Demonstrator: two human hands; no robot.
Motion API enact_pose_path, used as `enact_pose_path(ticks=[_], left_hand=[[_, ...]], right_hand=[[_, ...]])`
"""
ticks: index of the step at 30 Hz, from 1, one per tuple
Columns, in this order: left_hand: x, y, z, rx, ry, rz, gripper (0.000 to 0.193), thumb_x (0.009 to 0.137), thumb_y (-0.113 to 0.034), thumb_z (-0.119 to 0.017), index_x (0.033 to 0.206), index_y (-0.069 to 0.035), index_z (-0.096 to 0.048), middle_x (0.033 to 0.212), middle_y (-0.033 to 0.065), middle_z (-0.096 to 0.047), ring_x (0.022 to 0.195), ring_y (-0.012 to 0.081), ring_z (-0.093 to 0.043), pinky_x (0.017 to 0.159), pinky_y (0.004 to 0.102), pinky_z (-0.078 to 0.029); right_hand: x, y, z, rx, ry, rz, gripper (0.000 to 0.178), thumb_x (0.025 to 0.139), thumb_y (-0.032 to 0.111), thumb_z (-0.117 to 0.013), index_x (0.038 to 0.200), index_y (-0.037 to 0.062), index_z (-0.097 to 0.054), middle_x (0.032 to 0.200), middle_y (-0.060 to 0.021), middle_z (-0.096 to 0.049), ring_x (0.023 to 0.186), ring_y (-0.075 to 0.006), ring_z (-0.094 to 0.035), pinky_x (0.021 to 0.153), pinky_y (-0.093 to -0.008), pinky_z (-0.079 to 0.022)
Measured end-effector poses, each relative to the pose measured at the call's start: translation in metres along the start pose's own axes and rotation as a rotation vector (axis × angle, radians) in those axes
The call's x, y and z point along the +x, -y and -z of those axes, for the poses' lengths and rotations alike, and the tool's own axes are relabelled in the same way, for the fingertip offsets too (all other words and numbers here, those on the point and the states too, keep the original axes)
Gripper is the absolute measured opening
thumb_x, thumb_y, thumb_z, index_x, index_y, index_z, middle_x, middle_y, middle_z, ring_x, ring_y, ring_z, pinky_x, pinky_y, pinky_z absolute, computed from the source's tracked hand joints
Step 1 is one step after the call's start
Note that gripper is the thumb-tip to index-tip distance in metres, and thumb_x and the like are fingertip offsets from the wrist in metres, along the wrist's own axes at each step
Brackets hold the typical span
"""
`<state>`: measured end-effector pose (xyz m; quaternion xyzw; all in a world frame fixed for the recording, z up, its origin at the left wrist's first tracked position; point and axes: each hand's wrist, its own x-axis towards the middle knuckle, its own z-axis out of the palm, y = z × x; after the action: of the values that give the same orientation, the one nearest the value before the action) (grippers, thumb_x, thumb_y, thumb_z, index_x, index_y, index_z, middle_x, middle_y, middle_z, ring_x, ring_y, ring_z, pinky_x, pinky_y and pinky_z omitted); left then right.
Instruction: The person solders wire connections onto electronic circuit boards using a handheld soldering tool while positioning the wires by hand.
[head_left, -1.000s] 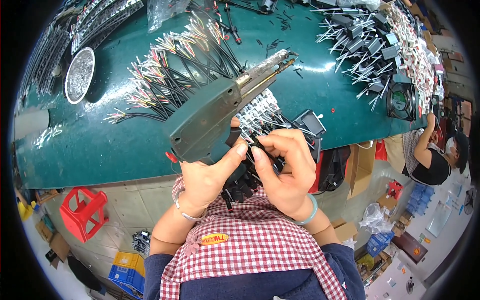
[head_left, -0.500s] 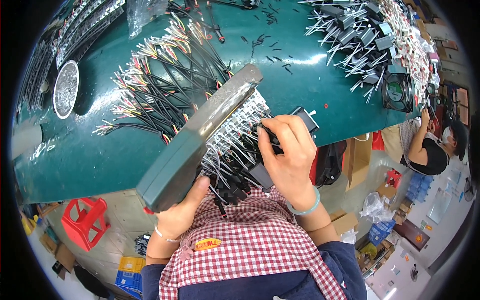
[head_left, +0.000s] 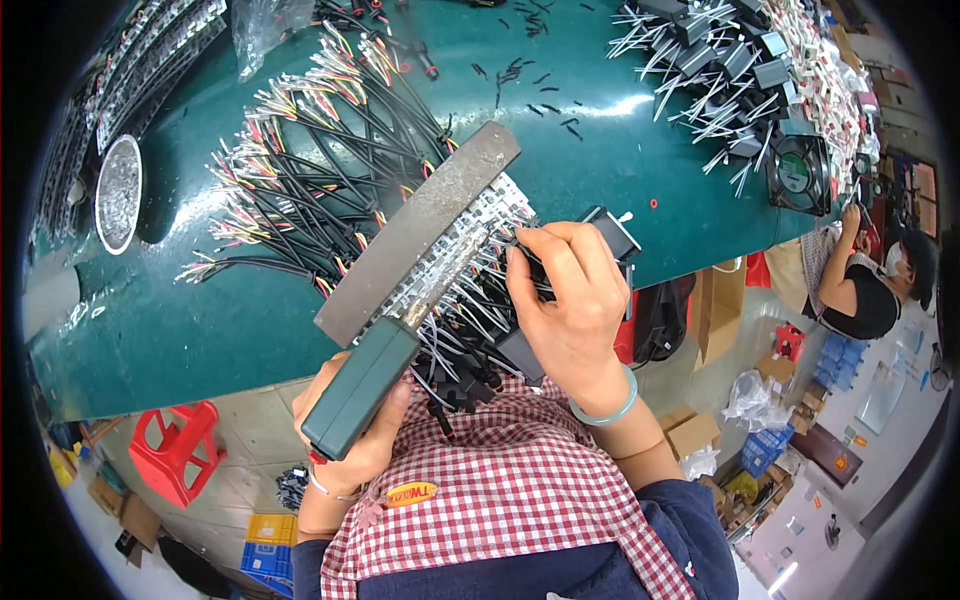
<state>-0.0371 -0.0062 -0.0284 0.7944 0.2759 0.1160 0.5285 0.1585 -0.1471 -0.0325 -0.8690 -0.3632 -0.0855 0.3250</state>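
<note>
My left hand (head_left: 372, 440) is wrapped round the dark green handle of a soldering-iron-like tool (head_left: 365, 385). Its metal shaft (head_left: 450, 285) slants up and right over a row of small white circuit boards (head_left: 505, 200). Along the far side of the boards lies a flat grey metal bar (head_left: 420, 230). Thumb and forefinger of my right hand (head_left: 572, 290) pinch close together at the boards' upper right end; what they hold is too small to make out. White wires (head_left: 470, 310) and black housings (head_left: 465, 385) hang from the near side of the boards.
Beyond the bar lies a fan of black cables (head_left: 320, 180) with stripped ends. A round dish (head_left: 119, 195) stands at left. Black adapters (head_left: 700, 60) and a small fan (head_left: 798, 175) are at far right. A person (head_left: 860, 290) works there. A red stool (head_left: 178, 450) stands below the table.
The green-handled tool has come down and tilted, so its shaft now lies across the boards and the grey bar shows fully. My right hand has barely moved.
</note>
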Motion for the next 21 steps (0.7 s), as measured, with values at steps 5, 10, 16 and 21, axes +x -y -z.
enact_pose_path(ticks=[5, 10, 16, 21], left_hand=[[0.004, -0.003, -0.001, 0.0, 0.018, -0.021, 0.023, 0.074, -0.004, -0.078, 0.095, 0.004, -0.072, 0.089, 0.0148, -0.068, 0.077, 0.0269, -0.069, 0.071, 0.0341, -0.055], [0.007, -0.003, 0.0, 0.057, 0.047, -0.08, 0.023, 0.072, -0.001, -0.077, 0.094, 0.004, -0.072, 0.088, 0.0146, -0.068, 0.076, 0.0275, -0.069, 0.071, 0.0342, -0.055], [0.017, -0.009, -0.001, 0.133, 0.052, -0.216, 0.022, 0.07, 0.001, -0.076, 0.092, 0.003, -0.072, 0.084, 0.0133, -0.066, 0.072, 0.0277, -0.067, 0.066, 0.0344, -0.054], [0.019, -0.017, 0.0, 0.136, 0.061, -0.201, 0.02, 0.07, 0.0, -0.076, 0.09, 0.003, -0.071, 0.081, 0.0126, -0.064, 0.067, 0.0262, -0.064, 0.061, 0.0336, -0.052]], right_hand=[[0.001, 0.0, -0.001, 0.004, -0.009, 0.005, 0.024, 0.07, -0.005, -0.075, 0.092, 0.0, -0.066, 0.086, -0.0101, -0.06, 0.074, -0.0262, -0.061, 0.061, -0.0352, -0.05], [0.001, -0.001, -0.001, 0.0, -0.01, 0.018, 0.026, 0.071, -0.005, -0.075, 0.093, 0.001, -0.064, 0.086, -0.0098, -0.059, 0.074, -0.0258, -0.061, 0.061, -0.0351, -0.05], [0.0, -0.002, -0.002, -0.008, -0.004, 0.024, 0.025, 0.071, -0.004, -0.075, 0.092, 0.0012, -0.064, 0.086, -0.0096, -0.059, 0.074, -0.0257, -0.061, 0.06, -0.035, -0.05], [0.0, -0.002, -0.002, -0.011, -0.01, 0.022, 0.025, 0.07, -0.004, -0.075, 0.092, 0.0013, -0.064, 0.086, -0.0097, -0.058, 0.074, -0.0257, -0.061, 0.06, -0.035, -0.049]])
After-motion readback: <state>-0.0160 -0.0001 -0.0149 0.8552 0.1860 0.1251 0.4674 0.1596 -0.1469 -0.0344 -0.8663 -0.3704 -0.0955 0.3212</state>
